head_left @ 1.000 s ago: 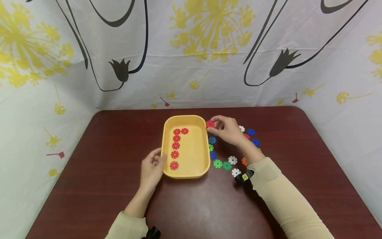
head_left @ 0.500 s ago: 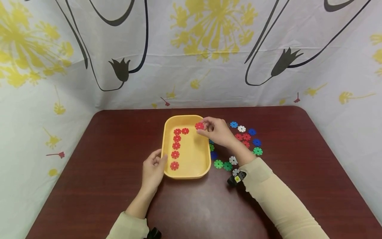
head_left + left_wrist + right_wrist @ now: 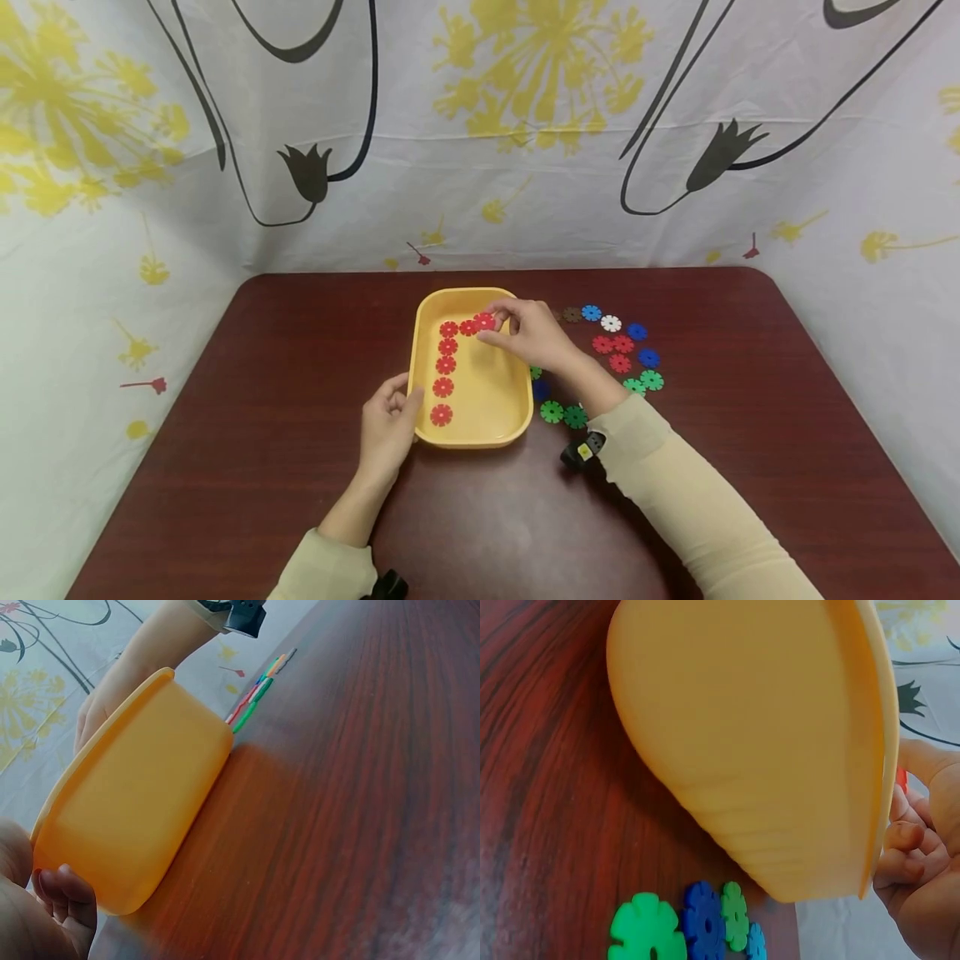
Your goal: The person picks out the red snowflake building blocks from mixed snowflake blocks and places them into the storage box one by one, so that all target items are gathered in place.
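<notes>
My right hand (image 3: 534, 335) reaches over the right rim of a yellow tray (image 3: 491, 417) and pinches a red flower-shaped disc (image 3: 484, 322) between thumb and fingers. That disc is beside another red disc (image 3: 467, 327) in the tray's upper part; whether they touch I cannot tell. More red discs run in a column down the tray's left side, the lowest disc (image 3: 442, 415) near the front. At the tray's left wall, my left hand (image 3: 387, 425) grips the rim with its thumb over the edge. In the right wrist view the tray wall mostly hides the held disc (image 3: 901, 780).
Several loose discs lie right of the tray on the dark red table (image 3: 300, 358), among them red (image 3: 620, 363), blue (image 3: 649, 358), white (image 3: 611, 323) and green (image 3: 575, 417) ones. Some are partly hidden by the right arm. A patterned cloth (image 3: 450, 208) hangs behind the table.
My right hand has moved left from outside the tray's right rim to above its inside, bringing the red disc next to the others. The left hand stays on the rim.
</notes>
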Tool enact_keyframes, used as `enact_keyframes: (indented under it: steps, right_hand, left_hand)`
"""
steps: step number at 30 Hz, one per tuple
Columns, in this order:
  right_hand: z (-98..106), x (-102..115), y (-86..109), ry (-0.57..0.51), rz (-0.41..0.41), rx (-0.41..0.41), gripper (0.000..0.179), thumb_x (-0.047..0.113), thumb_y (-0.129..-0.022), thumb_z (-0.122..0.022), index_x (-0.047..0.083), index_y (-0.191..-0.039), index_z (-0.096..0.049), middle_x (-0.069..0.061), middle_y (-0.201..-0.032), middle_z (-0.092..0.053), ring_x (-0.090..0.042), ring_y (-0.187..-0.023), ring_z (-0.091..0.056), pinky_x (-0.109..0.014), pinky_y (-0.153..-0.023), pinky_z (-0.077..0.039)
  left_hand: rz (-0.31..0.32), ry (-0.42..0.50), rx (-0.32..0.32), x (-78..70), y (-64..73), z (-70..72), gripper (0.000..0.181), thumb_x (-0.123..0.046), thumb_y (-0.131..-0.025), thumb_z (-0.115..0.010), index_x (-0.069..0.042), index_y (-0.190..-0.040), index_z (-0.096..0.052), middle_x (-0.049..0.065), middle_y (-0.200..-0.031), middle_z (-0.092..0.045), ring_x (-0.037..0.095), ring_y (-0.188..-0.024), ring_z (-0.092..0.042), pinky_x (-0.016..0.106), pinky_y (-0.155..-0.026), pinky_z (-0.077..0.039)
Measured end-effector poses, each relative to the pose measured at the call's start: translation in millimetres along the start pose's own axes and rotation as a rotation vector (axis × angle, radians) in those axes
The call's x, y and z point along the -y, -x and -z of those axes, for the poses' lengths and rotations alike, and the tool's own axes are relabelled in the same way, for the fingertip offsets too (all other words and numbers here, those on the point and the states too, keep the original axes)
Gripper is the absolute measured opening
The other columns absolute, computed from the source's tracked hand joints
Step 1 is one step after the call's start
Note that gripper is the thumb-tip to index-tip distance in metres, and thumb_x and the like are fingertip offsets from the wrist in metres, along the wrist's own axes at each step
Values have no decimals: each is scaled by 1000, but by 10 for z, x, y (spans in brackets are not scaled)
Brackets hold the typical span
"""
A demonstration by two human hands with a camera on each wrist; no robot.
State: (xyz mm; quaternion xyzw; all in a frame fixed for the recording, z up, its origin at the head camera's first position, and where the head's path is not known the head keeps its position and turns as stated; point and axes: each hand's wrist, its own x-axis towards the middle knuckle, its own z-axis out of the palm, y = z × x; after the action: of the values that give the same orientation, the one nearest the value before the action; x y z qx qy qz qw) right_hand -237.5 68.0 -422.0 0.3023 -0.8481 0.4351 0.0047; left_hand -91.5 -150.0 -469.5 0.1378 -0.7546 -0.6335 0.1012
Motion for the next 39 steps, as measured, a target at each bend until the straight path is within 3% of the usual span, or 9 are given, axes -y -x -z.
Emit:
enact_keyframes:
  steps: [13,17,21,25,30,39]
  right_hand:
    - [-179,79,-125,-16,7,44,35,20,-90,-79,0,-116,-70,-3,-84,-65,-18,-65,-56,-29,-61,-48]
    - [-234,104,-149,-11,-14,66,38,21,-92,-77,-4,-119,-67,-5,-84,-64,-23,-67,-57,-28,-61,-47]
    - [-278,112,-181,16,-39,77,38,21,-93,-76,-5,-119,-66,-5,-83,-63,-20,-62,-55,-26,-57,-44]
    - [-310,124,-221,77,-58,99,36,21,-93,-76,-4,-117,-67,-5,-82,-63,-14,-58,-53,-25,-54,-43]
    - [-337,160,-275,197,-94,165,33,23,-92,-77,-1,-113,-68,-5,-86,-67,-15,-68,-57,-27,-64,-47]
    - [-370,173,-328,392,-177,292,24,29,-92,-77,8,-92,-65,-3,-76,-58,-17,-68,-52,-28,-63,-43]
  left_hand:
    - [1,15,-3,6,-11,-20,35,-14,-98,-66,-3,-131,-63,4,-66,-53,10,-46,-46,22,-42,-44]
    - [-5,20,-3,5,-9,-19,35,-13,-98,-66,-2,-131,-63,4,-66,-53,10,-46,-47,22,-42,-44]
    - [-5,17,-2,7,-7,-6,35,-13,-98,-66,-2,-131,-63,4,-66,-53,10,-46,-46,23,-42,-45]
    - [-5,16,7,1,-3,6,35,-13,-98,-66,-3,-131,-63,4,-66,-53,11,-47,-47,24,-42,-46]
    - [-11,16,12,-5,-2,16,34,-12,-98,-66,-2,-131,-63,4,-66,-52,11,-47,-48,24,-42,-46]
    - [-18,3,9,-25,-5,15,35,-12,-98,-66,0,-130,-63,4,-66,-52,11,-46,-48,24,-42,-47]
